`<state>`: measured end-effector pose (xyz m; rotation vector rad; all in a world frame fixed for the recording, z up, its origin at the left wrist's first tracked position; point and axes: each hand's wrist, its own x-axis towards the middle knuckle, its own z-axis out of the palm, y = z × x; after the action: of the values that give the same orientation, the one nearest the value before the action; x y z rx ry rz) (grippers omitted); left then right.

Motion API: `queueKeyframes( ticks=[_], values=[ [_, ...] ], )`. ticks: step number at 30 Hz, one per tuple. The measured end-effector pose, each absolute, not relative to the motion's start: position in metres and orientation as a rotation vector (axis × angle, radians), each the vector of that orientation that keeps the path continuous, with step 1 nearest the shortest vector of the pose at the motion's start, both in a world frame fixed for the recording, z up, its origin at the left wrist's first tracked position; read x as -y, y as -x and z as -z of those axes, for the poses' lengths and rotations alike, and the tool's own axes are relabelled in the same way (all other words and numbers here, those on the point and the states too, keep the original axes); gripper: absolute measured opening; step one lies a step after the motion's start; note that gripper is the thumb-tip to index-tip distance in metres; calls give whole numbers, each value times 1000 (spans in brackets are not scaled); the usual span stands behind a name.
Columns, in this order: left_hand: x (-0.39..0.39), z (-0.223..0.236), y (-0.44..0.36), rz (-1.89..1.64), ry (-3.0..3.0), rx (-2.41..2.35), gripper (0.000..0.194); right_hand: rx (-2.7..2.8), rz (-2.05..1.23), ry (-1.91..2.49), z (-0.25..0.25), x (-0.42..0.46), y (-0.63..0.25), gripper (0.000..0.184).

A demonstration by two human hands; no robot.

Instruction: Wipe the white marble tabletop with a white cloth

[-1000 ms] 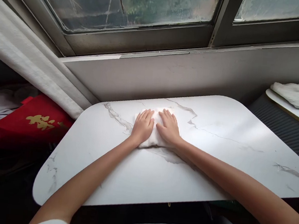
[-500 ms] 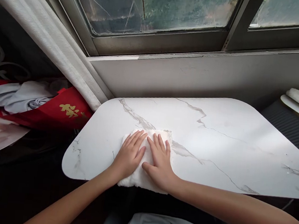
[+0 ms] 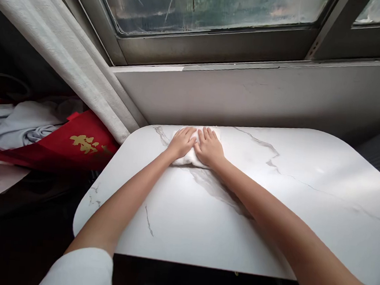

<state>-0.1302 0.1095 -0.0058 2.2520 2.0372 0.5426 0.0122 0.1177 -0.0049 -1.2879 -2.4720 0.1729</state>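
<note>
Left grip [image 3: 181, 142] and right grip [image 3: 210, 148] lie unclenched, palms down, on the white cloth [image 3: 189, 160] directly beneath them; side by side, they seem placed to press it evenly against the worktop [image 3: 202, 232] below.

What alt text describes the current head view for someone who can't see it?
A person's left hand and right hand lie side by side on a soft white cloth near the far edge of a white, marble-patterned tabletop with rounded corners. Beyond it is a grey-framed glass window; a white fabric curtain hangs at the left.
</note>
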Motion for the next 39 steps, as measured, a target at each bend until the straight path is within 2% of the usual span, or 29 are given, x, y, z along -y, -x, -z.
queueKeyframes(
  ticks=[7, 14, 21, 28, 32, 39],
  values=[
    [-159, 4, 168, -561, -2309, -1953, 43, 2375, -98, 1354, 7, -155, 32, 55],
    [-138, 4, 235, -539, -2250, -2021, 44, 2385, -135, 1246, 6, -140, 95, 54],
    [-64, 8, 285, -601, -2231, -1977, 52, 2413, -212, 1129, 9, -73, 132, 57],
    [58, 4, 266, -588, -2171, -2060, 53, 2542, -254, 882, 4, 25, 105, 61],
    [123, 2, 252, -589, -2137, -2135, 50, 2640, -399, 748, -6, 75, 84, 64],
    [151, 0, 249, -596, -2069, -2145, 50, 2807, -719, 716, -28, 90, 78, 72]
  ],
)
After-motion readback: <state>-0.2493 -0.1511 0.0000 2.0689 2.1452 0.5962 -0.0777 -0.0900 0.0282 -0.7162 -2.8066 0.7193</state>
